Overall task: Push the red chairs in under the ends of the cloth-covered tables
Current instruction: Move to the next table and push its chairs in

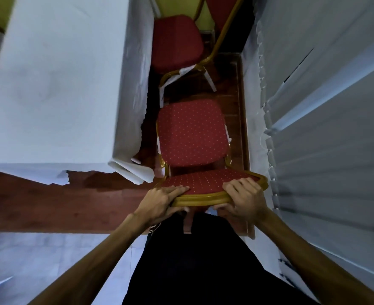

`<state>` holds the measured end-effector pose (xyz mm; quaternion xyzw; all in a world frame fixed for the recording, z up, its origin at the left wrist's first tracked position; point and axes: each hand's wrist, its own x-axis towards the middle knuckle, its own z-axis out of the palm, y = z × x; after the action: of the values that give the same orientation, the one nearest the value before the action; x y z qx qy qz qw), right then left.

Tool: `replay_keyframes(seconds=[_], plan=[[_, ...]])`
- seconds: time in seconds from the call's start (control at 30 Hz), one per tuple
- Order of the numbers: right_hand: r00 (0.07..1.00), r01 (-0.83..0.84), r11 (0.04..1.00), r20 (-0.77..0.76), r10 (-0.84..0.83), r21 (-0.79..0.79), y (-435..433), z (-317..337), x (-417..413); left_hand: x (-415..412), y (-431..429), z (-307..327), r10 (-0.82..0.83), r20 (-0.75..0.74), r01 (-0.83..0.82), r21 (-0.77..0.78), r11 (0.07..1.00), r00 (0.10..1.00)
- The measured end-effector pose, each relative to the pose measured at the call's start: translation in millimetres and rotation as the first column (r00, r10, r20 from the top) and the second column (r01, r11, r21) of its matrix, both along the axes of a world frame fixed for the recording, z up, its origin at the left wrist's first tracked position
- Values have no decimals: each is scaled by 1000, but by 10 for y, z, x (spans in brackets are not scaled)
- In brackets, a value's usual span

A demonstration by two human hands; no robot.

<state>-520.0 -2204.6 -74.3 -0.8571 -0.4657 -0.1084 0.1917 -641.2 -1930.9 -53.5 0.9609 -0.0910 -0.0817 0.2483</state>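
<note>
Both hands on it now: left hand (167,198) lies fingers flat over the top of the backrest, right hand (243,200) is wrapped tight round the gold rim of the red chair (192,133). Its dotted seat sits in the narrow aisle between the white-clothed desk (56,84) on the left and the pleated cloth (325,128) on the right. Beyond it, a second red chair (177,42) stands tilted on the wooden floor (225,89).

A chair (192,133) stands between two tables (56,84) (another chair (177,42) beyond it).
</note>
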Motion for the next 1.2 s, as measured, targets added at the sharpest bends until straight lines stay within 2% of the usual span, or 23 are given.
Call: replay_keyframes(seconds=[0.2,0.53,0.77,0.87,1.2], plan=[[1000,18,999,24,-19,41,-70,79,287,196,-142,146,50,98,-51,4,999,994],[998,59,991,10,-60,119,-418,207,529,507,-511,337,81,158,-78,-27,997,984],[996,-47,990,76,37,134,-414,412,1110,753,-688,459,195,196,-190,-40,981,961],[996,-77,987,64,69,142,-311,466,1378,895,-651,490,282,192,-271,-84,959,940],[986,-165,973,19,164,160,-42,620,1794,1122,-530,636,383,156,-365,-130,922,910]])
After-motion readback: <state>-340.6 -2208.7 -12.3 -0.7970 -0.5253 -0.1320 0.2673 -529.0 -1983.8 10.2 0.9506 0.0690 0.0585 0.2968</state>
